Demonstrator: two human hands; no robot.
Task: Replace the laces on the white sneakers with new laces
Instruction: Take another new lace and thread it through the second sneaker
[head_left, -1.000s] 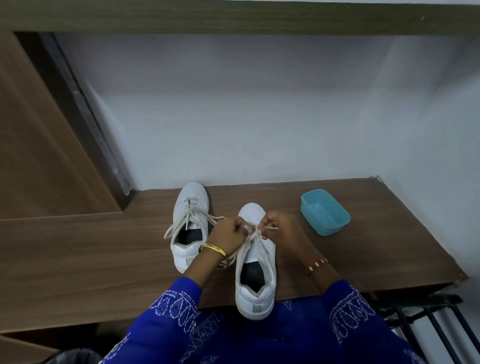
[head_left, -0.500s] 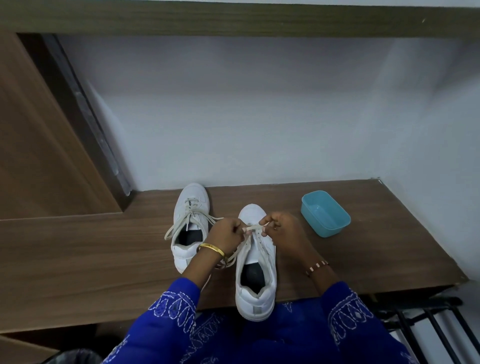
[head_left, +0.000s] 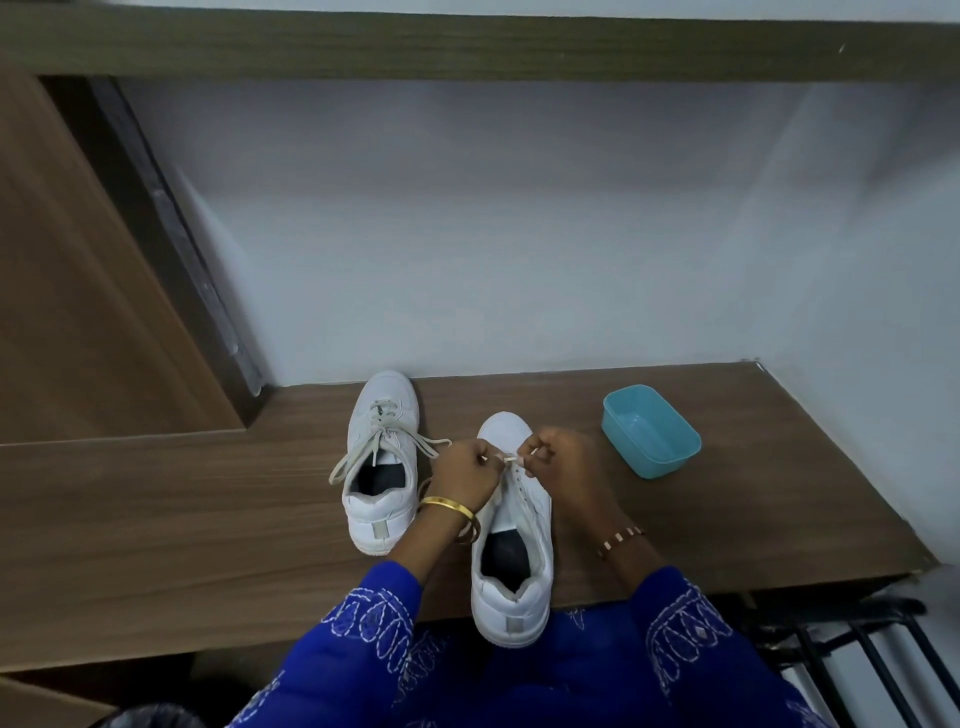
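A person in blue embroidered sleeves works at a wooden bench (head_left: 156, 519), seen from above. A white sneaker (head_left: 511, 540) stands on the bench directly before them, heel overhanging the near edge, toe pointing away toward a pale wall. Both hands meet over this sneaker's front eyelets. The left hand (head_left: 465, 475), with a gold bangle at the wrist, has its fingers curled and pinching a cream lace (head_left: 511, 459). The right hand (head_left: 563, 462), with a beaded bracelet at the wrist, also has its fingers curled, pinching the same lace just beside the left hand. The short stretch of lace runs between the two pinches, above the sneaker's tongue.

Left of this sneaker, just beside it and a little farther back, stands the second white sneaker (head_left: 382, 457), laced, with loose lace ends trailing onto the bench. Right of the near sneaker, apart from it, sits a small teal plastic tub (head_left: 652, 431), open on top.
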